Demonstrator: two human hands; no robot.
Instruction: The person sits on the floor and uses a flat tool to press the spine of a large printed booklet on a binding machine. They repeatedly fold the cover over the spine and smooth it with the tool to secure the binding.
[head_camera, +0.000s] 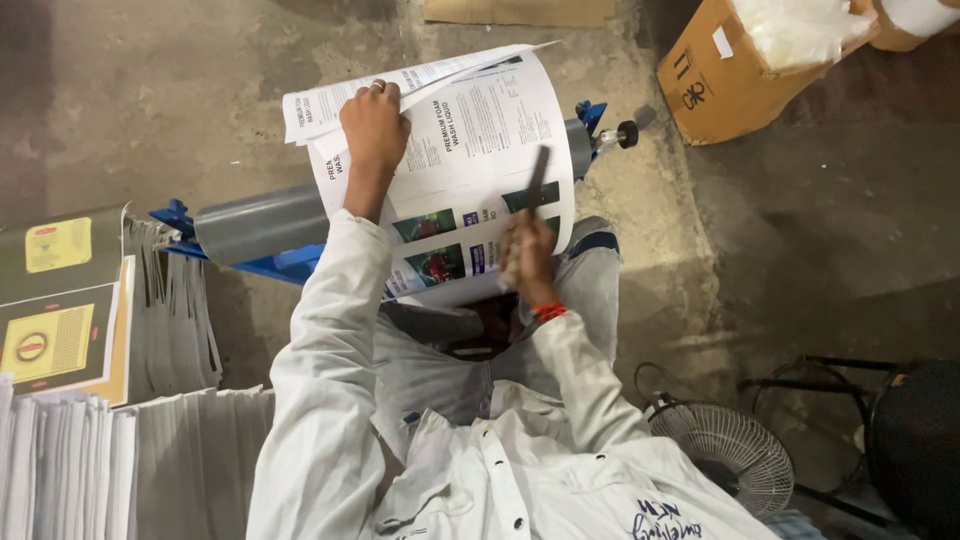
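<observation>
The left hand lies palm down on a bundle of printed label sheets, fingers curled over the upper edge near the top left corner and pressing the paper flat; a ring shows on one finger. The sheets are draped over a grey cylinder that lies across a blue stand, straight ahead of the person's knees. The topmost sheets fan out a little at the upper corner.

The right hand is closed in a fist around the handle of a dark, narrow flat tool, whose blade points up across the lower right part of the sheets and lies against the paper. A red band circles that wrist.

To the person's left, stacks of white sheets stand on edge, with yellow and grey printed cards lying on top. A cardboard box holding clear plastic sits at the upper right on the concrete floor, and a small table fan lies near the right elbow.
</observation>
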